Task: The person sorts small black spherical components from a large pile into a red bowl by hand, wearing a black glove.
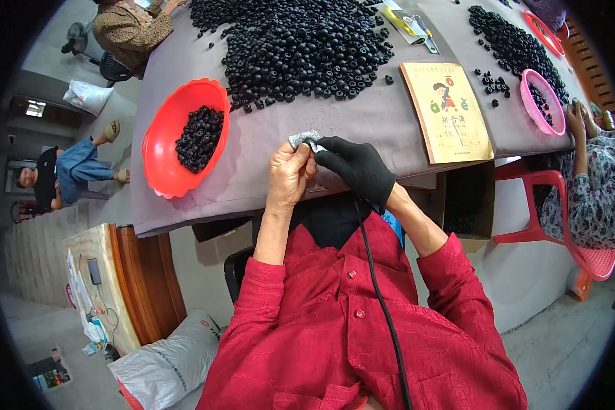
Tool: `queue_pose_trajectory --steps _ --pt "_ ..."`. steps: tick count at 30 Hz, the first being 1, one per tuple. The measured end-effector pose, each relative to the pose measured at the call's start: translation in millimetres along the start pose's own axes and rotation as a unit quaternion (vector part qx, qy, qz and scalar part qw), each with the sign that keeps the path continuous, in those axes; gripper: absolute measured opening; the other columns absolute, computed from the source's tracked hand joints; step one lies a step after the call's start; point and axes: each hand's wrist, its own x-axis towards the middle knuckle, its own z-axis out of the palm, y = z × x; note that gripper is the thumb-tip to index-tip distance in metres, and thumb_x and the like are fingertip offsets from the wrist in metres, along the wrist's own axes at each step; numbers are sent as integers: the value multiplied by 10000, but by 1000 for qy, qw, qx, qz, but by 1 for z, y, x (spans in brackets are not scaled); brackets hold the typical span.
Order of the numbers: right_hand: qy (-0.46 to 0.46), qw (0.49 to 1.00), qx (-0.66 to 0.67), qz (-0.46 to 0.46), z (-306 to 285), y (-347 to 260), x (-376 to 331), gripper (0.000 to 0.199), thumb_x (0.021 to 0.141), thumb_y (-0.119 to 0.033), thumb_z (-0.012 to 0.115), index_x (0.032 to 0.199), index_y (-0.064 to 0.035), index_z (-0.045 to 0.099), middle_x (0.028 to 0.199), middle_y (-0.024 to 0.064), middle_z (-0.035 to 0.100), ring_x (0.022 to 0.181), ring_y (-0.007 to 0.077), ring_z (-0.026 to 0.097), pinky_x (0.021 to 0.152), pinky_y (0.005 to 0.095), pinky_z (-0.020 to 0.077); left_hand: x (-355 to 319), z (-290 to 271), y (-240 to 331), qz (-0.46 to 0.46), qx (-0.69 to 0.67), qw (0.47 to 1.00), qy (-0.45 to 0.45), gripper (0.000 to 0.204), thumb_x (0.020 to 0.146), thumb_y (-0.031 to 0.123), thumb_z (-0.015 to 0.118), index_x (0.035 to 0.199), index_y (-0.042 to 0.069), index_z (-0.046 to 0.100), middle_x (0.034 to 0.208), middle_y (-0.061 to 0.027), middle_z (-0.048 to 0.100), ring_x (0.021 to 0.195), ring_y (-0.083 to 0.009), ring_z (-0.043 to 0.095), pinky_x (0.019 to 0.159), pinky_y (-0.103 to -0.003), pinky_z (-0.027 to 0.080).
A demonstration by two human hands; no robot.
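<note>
My bare left hand [288, 174] is closed in a pinch just past the table's near edge. At its fingertips shows a silvery-grey speckled scrap [303, 138]; whether it is held or wrapped round a finger I cannot tell. My right hand [359, 168], in a black glove, is closed too, its fingertips meeting the left ones. Whatever small thing lies between them is hidden by the fingers. Beyond my hands spreads a large heap of small black round pieces [307, 51], some with a hole or pale ring. To the left, a red scalloped bowl [158, 147] holds more of them.
A yellow-covered booklet [447, 113] lies on the grey-covered table [246, 154] at right. Beyond it are a pink basket [524, 96] and another black heap [519, 48]. Co-workers sit at far left and right. A red plastic chair [560, 191] and white sacks [167, 359] stand around.
</note>
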Motion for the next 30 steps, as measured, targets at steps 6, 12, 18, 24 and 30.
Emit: queue_pose_trajectory --steps 6,12,18,24,30 --pt "-1 987 122 108 1 -3 1 328 873 -211 536 1117 7 558 973 137 640 906 145 599 789 286 459 0 -1 1 -3 -8 1000 -14 169 887 134 541 967 -7 589 656 -11 525 504 -72 436 489 -196 374" --pt "2 983 133 124 0 -7 2 331 870 -224 550 1106 7 568 954 118 643 893 115 574 799 280 451 -2 -1 1 11 1 999 -33 161 892 129 534 951 -11 586 650 -7 517 477 -64 400 473 -201 357" --pt "-7 976 162 144 -1 -5 3 327 868 -232 557 1090 7 581 943 102 642 880 107 564 799 270 443 -3 1 1 20 26 999 -22 145 885 119 545 939 -8 588 635 -3 514 475 -56 402 451 -189 334" --pt "-9 975 165 147 -3 -5 4 318 866 -228 561 1074 11 587 923 85 637 869 98 551 790 263 435 -6 6 2 19 71 997 -2 142 875 128 562 929 0 594 632 1 516 483 -46 407 440 -175 317" --pt "17 973 200 114 1 -1 1 339 854 -272 560 1058 -5 603 947 127 652 876 143 594 778 283 452 -3 2 0 22 -15 998 -56 145 883 114 543 961 0 588 624 -9 518 488 -65 414 461 -196 332"
